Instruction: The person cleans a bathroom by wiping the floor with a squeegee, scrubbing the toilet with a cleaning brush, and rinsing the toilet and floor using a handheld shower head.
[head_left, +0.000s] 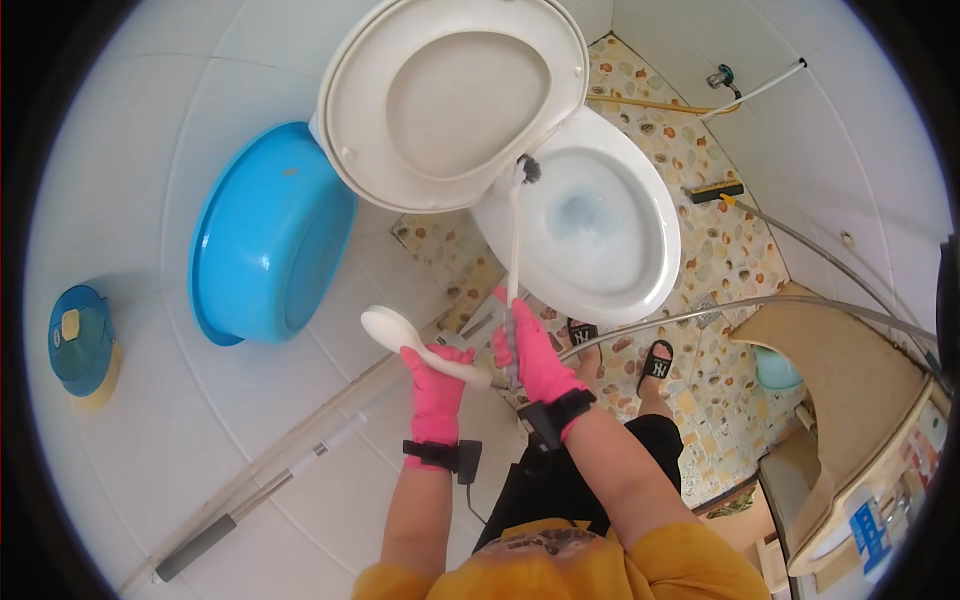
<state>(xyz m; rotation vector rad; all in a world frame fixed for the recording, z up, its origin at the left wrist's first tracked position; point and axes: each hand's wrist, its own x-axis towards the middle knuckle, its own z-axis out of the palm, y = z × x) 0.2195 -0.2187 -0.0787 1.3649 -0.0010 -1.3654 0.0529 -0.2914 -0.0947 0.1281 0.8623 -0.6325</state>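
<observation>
Scrubbing seems in hand at the toilet [661, 240], upper centre — the brush [515, 245], dark head [531, 172] at the left rim, sits in the right hand's [540, 352] closed grip; the left hand [434, 395] curls round a white ladle-shaped piece [388, 330], mid-frame — next calls, probably, for steering bristles inward.

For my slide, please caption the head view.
Pink-gloved right hand holds a white, dark-tipped brush at a white oval toilet bowl; pink-gloved left hand grips a white spoon-shaped object.

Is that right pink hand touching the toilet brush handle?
Touching. The head view shows the right hand, gloved in pink, wrapped around the toilet brush handle.
</observation>
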